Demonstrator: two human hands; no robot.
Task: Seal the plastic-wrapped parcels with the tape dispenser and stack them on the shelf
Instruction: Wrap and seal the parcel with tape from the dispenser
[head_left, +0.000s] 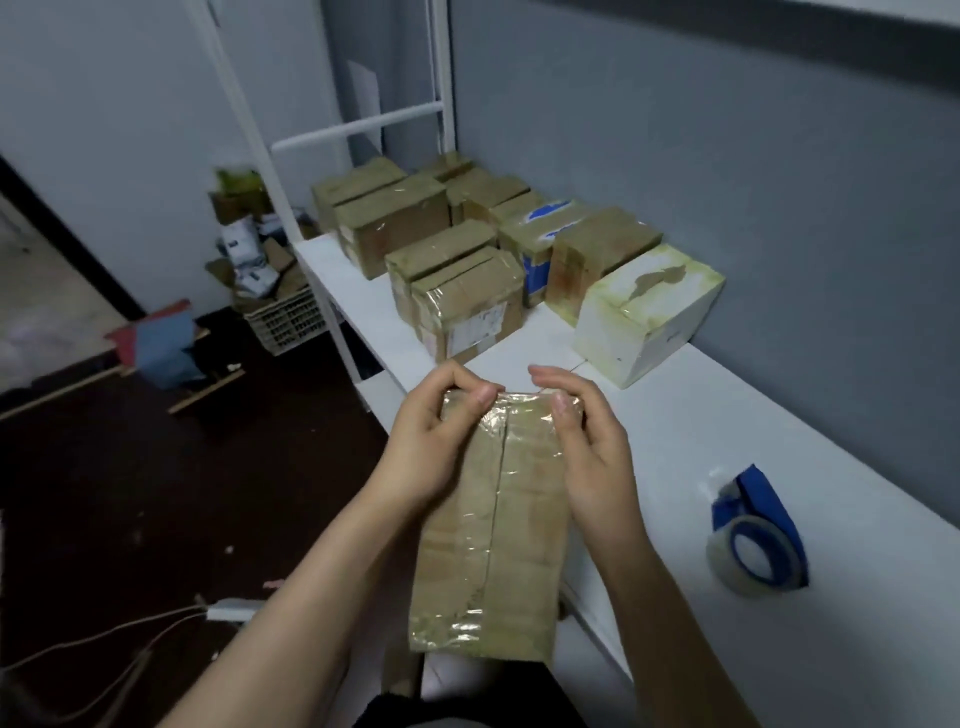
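Though half hidden under the palms at its far end, plainly gripped from both sides: brown parcel (493, 519), long axis pointing away, wrapped in glossy clear plastic, seam running down the middle of the top face. Left hand (434, 436) on the far left corner — fingers curled over the end, thumb pressed flat on the top face. Right hand (589, 457) on the far right corner, thumb bent onto the top face, fingers arched over the far edge; cannot tell whether the fingertips touch the wrap. Positioned across the front edge of the white shelf (727, 415), near end hanging out past it above the dark floor (156, 519); cannot tell whether resting on the edge or lifted. Tape dispenser (756, 535) lying on the shelf to the right of the parcel, well apart from both hands — blue body, clear roll facing the camera. Further back on the same surface, a cluster of sealed brown parcels (415, 228) packed side by side near the grey wall (675, 130), a blue-marked parcel (537, 244) among them, plus a white box (644, 312) nearest the hands. Off to the left on the floor: plastic crate (285, 317) heaped with packets, white power adapter (231, 609) with cables.
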